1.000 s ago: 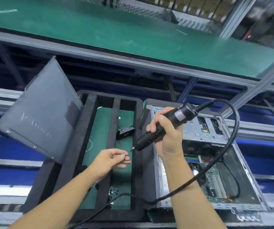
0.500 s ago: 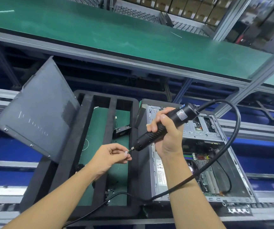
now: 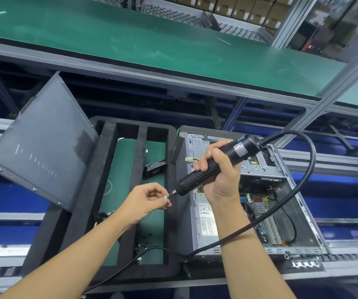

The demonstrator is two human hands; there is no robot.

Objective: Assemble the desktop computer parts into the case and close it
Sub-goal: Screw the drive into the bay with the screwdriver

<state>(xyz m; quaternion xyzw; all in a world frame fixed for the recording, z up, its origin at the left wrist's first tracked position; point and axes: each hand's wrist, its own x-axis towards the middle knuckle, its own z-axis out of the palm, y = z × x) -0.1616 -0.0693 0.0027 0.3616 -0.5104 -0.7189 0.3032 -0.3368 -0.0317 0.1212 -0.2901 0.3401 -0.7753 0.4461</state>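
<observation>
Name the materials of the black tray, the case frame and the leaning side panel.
Black tray: likely foam, matte, thick soft-edged ribs.
Case frame: bare sheet metal, silvery, punched slots.
Side panel: probably painted metal, dark matte, perforated vent.

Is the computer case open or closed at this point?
Open. The computer case lies with its side uncovered, motherboard exposed, and the side panel leans apart at the left.

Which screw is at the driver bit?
The screw pinched by the left hand, meeting the screwdriver tip; the other screws lie loose in the tray.
</observation>
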